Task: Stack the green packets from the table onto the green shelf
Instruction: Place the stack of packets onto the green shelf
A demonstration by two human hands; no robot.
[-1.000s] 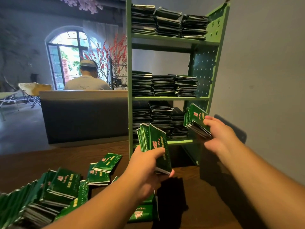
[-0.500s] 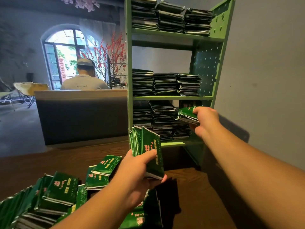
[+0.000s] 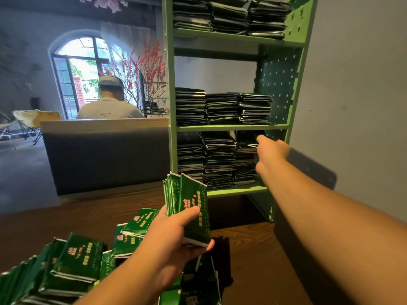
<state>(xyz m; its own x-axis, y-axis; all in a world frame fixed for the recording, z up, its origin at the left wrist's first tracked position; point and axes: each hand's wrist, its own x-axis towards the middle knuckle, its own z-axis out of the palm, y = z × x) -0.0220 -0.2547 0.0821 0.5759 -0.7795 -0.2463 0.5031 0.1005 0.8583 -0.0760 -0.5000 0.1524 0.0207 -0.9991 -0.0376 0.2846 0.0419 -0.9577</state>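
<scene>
**A:** Where do the packets sit relative to your fingers?

**B:** Your left hand (image 3: pixel 176 236) holds a fan of green packets (image 3: pixel 189 208) upright above the tabletop (image 3: pixel 253 249); the thumb presses the front face and the fingers (image 3: pixel 207 245) curl under the lower edge, clamped on the bundle. Your right hand (image 3: pixel 272 150) is at the lowest filled level of the green shelf (image 3: pixel 231 128), against the top of the rightmost stack (image 3: pixel 244 164). Its fingers point into the shelf; you cannot tell whether they are apart or together.

**A:** What differs from half a second ago?

**B:** Then your right hand carried a visible green bundle toward that stack; now no green shows in it, and the hand reaches deeper in. The left hand's grip is unchanged. Loose packets (image 3: pixel 77 260) remain on the tabletop at lower left.
</scene>
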